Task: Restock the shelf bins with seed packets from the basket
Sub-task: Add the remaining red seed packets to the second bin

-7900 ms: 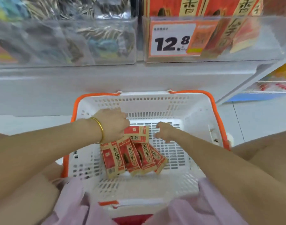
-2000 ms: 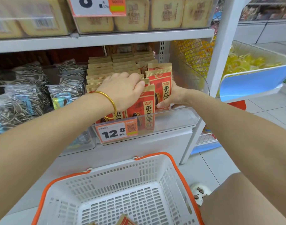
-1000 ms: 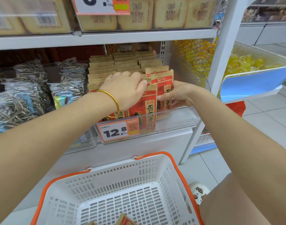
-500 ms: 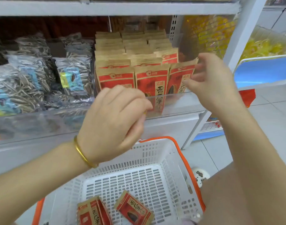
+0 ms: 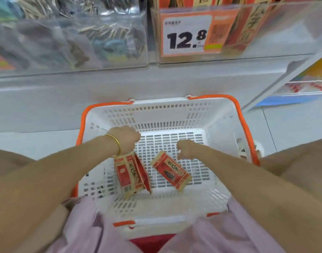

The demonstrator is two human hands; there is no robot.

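The white basket with an orange rim (image 5: 242, 114) stands on the floor below the shelf. Two red seed packets (image 5: 131, 175) lean together at its left, and my left hand (image 5: 126, 138), with a gold bangle, grips their top edge. A single red seed packet (image 5: 170, 169) lies flat to their right. My right hand (image 5: 185, 149) hovers by its upper right corner with fingers curled down; contact is hidden. Above, the clear shelf bin (image 5: 277, 31) with the 12.8 price tag (image 5: 185, 35) holds more red packets (image 5: 247, 21).
A second clear bin (image 5: 74, 33) at the upper left holds striped seed bags. The white shelf base (image 5: 47, 99) runs behind the basket. Tiled floor (image 5: 293, 121) shows at the right, under a lower side shelf (image 5: 302, 86). My knees and pink clothing (image 5: 83, 225) flank the basket.
Both hands have dropped from the shelf bin into the basket. The view has tilted down. My left hand has taken hold of the two leaning packets.
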